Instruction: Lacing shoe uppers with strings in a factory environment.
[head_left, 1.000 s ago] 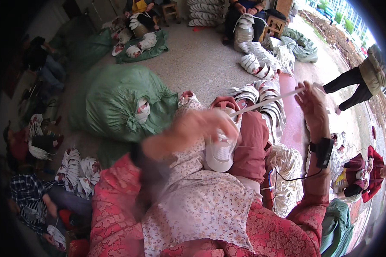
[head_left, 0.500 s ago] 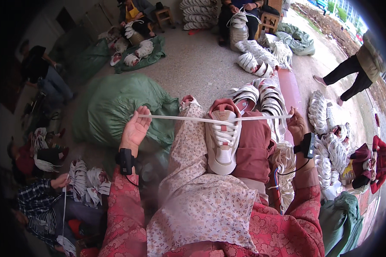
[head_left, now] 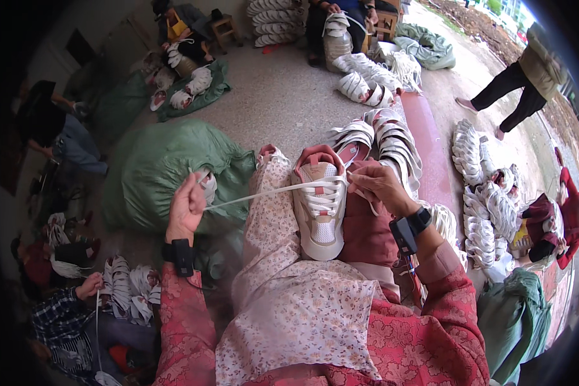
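A white and beige sneaker (head_left: pixel 321 235) with a reddish-pink lining sits between my knees, toe toward me and partly laced. From its upper eyelets a flat white shoelace (head_left: pixel 254 195) stretches left to my left hand (head_left: pixel 186 204), whose curled fingers are closed on it. My right hand (head_left: pixel 383 186) is at the shoe's right edge, thumb and fingers pinched on the lace close to the top eyelets. A floral apron (head_left: pixel 296 309) covers my lap.
A large green sack (head_left: pixel 167 170) bulges beyond my left hand. Rows of white shoe uppers (head_left: pixel 392 145) lie ahead on the right, with more piles (head_left: pixel 482 219) farther right. Co-workers sit around, and a person (head_left: pixel 527 83) stands at the right.
My right hand has come in from the far right to the shoe's right edge. My left hand has curled closed, and the lace now slants down toward it.
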`<state>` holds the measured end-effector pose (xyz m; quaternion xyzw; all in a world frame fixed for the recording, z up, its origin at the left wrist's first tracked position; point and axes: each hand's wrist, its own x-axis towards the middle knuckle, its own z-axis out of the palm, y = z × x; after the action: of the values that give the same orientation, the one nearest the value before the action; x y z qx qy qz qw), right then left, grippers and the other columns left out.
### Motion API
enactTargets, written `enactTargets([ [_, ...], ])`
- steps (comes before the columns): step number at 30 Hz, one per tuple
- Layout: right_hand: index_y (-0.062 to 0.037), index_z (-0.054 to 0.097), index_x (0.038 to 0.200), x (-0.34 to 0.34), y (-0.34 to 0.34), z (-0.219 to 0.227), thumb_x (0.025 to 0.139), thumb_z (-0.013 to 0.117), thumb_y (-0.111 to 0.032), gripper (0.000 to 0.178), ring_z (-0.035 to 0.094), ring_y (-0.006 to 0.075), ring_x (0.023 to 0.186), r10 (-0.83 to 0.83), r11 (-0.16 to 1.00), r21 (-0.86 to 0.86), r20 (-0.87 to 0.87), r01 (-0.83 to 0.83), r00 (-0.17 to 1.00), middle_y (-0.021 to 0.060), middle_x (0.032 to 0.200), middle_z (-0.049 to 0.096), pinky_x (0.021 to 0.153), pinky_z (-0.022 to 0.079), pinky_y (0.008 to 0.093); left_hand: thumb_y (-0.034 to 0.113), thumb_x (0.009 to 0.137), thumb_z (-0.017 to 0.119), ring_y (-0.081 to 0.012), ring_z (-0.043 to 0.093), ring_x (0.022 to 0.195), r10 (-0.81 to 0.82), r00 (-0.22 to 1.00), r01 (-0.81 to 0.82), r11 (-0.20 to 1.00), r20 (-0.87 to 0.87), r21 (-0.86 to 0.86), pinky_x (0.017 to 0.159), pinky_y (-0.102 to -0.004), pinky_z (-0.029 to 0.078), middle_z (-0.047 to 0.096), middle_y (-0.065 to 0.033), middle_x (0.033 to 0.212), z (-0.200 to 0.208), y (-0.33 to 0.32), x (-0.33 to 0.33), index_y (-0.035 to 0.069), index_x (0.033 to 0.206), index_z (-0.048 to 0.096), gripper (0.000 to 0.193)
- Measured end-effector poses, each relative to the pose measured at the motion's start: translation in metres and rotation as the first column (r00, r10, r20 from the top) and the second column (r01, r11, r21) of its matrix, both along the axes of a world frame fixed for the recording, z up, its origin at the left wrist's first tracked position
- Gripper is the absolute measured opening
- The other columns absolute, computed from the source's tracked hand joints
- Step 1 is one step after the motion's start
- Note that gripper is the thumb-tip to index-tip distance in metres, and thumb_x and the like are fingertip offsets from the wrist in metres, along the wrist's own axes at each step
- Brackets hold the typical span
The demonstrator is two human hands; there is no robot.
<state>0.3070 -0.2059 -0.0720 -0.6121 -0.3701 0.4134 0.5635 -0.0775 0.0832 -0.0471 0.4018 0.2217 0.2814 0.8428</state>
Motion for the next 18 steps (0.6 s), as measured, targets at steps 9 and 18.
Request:
enactTargets([
  [9,-0.0017,0.065,0.074,-0.001,0.001,0.011,0.094,0.06,-0.016,0.025,0.045,0.0039,0.046,0.121,0.988,-0.093,-0.037,-0.124,0.992,-0.0009,0.063,0.058,0.04,0.034,0.0202,0.017,0.084,0.067,-0.0295,0.062,0.092,0.284,0.935,0.26,-0.137,-0.214,0.956,0.086,-0.0363,0.046,0.067,-0.0111,0.095,0.029,-0.098,0.132,0.004,0.094,0.068,0.017],
  [18,-0.002,0.058,0.073,-0.001,0.007,0.005,0.092,0.06,-0.018,0.025,0.041,0.0063,0.043,0.087,0.982,-0.15,-0.202,-0.118,0.976,-0.001,0.06,0.05,0.037,0.032,0.022,0.003,0.079,0.064,-0.0169,0.062,0.079,-0.05,0.844,0.537,0.096,-0.534,0.838,0.074,-0.0282,0.049,0.065,-0.0074,0.087,-0.004,-0.105,0.241,-0.001,0.082,0.067,0.006],
])
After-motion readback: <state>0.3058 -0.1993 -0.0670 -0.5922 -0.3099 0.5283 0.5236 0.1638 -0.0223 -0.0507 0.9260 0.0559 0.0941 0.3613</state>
